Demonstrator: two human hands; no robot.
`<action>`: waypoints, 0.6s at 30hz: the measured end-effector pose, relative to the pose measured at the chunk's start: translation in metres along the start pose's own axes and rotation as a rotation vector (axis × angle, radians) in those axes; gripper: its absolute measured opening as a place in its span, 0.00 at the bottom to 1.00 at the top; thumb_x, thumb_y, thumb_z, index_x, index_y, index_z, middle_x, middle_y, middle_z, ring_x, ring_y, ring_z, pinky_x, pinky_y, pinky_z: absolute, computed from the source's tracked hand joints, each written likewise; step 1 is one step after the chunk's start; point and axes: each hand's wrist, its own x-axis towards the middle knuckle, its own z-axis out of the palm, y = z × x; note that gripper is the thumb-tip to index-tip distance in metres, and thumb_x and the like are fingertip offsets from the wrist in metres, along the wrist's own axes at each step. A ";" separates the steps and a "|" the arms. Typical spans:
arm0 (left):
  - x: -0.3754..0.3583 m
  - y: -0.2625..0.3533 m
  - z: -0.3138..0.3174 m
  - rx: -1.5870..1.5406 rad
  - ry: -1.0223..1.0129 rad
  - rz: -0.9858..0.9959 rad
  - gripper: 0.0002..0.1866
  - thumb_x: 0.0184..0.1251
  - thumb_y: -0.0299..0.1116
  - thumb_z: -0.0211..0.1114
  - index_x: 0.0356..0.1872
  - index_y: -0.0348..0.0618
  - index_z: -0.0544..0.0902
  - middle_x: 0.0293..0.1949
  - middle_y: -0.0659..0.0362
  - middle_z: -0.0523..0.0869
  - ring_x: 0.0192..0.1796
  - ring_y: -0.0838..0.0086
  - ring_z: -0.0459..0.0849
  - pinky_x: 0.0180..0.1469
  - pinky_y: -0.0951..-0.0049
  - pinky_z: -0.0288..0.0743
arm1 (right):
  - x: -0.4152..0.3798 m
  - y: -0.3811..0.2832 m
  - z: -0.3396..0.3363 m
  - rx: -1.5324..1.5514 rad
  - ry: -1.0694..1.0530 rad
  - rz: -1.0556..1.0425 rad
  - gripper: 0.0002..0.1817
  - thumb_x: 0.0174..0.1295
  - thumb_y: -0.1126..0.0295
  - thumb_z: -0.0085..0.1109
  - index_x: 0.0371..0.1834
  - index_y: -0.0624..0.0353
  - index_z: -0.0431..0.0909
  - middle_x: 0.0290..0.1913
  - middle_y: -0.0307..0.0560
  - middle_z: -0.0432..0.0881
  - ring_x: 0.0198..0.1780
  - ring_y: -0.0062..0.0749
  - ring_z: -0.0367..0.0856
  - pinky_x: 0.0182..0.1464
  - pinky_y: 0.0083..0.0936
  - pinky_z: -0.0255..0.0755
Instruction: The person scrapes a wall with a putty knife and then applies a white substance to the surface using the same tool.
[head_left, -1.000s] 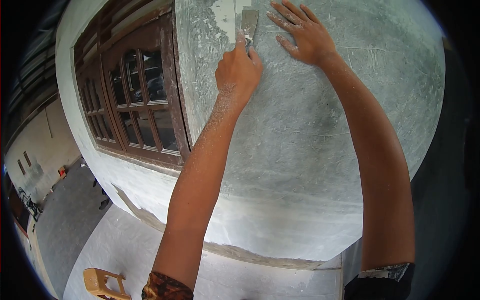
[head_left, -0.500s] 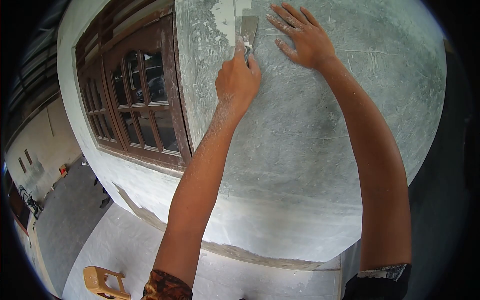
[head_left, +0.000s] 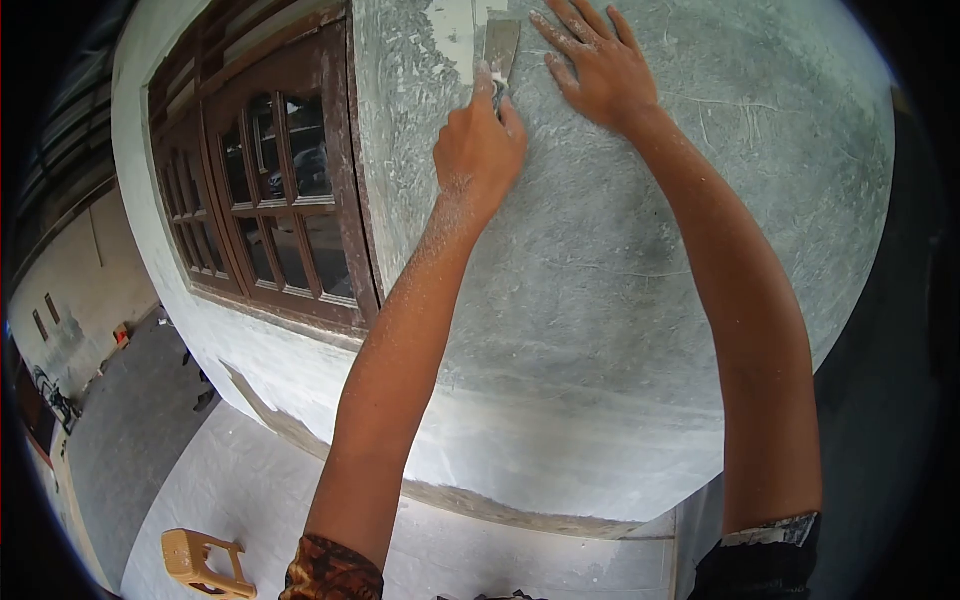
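My left hand (head_left: 478, 150) is wrapped round the handle of a putty knife (head_left: 502, 45), index finger laid along it. The flat metal blade points up against the grey wall (head_left: 590, 220), beside a pale patch (head_left: 456, 35) where the coating differs. To the right, my right hand (head_left: 605, 75) lies on the wall with fingers spread, holding nothing. White dust speckles my fingers and left forearm. Most of the knife's handle is hidden in my grip.
Left of the wall patch is a brown wooden window (head_left: 280, 190) with glass panes. A tan plastic stool (head_left: 205, 562) stands on the pale floor (head_left: 240, 480) at lower left. Farther left, dark ground (head_left: 130, 400) runs along another building's wall.
The putty knife and my left hand sit slightly higher in view. My right hand appears a little higher and further left, still flat on the wall. The view has shifted slightly.
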 end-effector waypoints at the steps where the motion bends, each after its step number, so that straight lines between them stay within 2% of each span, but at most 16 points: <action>1: 0.008 0.001 0.000 -0.002 0.031 0.019 0.31 0.76 0.44 0.55 0.76 0.45 0.71 0.39 0.35 0.89 0.44 0.38 0.88 0.51 0.44 0.81 | 0.004 -0.003 0.005 0.023 0.056 0.040 0.32 0.75 0.58 0.46 0.82 0.51 0.62 0.87 0.43 0.51 0.87 0.40 0.43 0.86 0.48 0.34; 6: 0.000 0.000 0.003 -0.012 0.069 0.038 0.31 0.76 0.43 0.55 0.77 0.45 0.70 0.38 0.36 0.89 0.44 0.38 0.89 0.49 0.44 0.82 | 0.010 -0.015 0.007 0.019 0.081 0.136 0.31 0.76 0.60 0.42 0.81 0.52 0.63 0.86 0.43 0.54 0.87 0.40 0.45 0.86 0.48 0.35; 8: -0.015 -0.003 0.002 0.021 -0.059 0.016 0.30 0.76 0.39 0.57 0.75 0.39 0.69 0.38 0.40 0.90 0.41 0.45 0.91 0.44 0.46 0.84 | 0.009 -0.016 0.008 0.026 0.073 0.145 0.31 0.76 0.60 0.42 0.81 0.52 0.63 0.86 0.44 0.54 0.87 0.40 0.45 0.86 0.48 0.35; 11: -0.003 -0.008 0.001 -0.060 -0.050 0.014 0.30 0.77 0.43 0.55 0.76 0.44 0.71 0.38 0.37 0.90 0.43 0.39 0.89 0.49 0.43 0.82 | 0.011 -0.017 0.008 -0.028 0.091 0.142 0.31 0.76 0.60 0.43 0.81 0.53 0.63 0.86 0.44 0.55 0.87 0.41 0.45 0.86 0.48 0.35; 14: 0.015 -0.007 -0.001 -0.041 0.055 0.084 0.30 0.77 0.43 0.55 0.77 0.43 0.70 0.37 0.39 0.90 0.41 0.41 0.90 0.47 0.44 0.83 | 0.010 -0.018 0.005 -0.023 0.046 0.159 0.31 0.75 0.60 0.43 0.81 0.53 0.63 0.86 0.45 0.55 0.87 0.41 0.46 0.86 0.48 0.36; 18: -0.004 -0.012 -0.005 -0.038 -0.010 0.055 0.30 0.78 0.43 0.55 0.77 0.43 0.69 0.36 0.40 0.90 0.42 0.42 0.90 0.46 0.45 0.83 | 0.009 -0.019 0.006 -0.043 0.056 0.153 0.31 0.75 0.60 0.44 0.81 0.53 0.63 0.85 0.46 0.55 0.87 0.41 0.46 0.86 0.47 0.36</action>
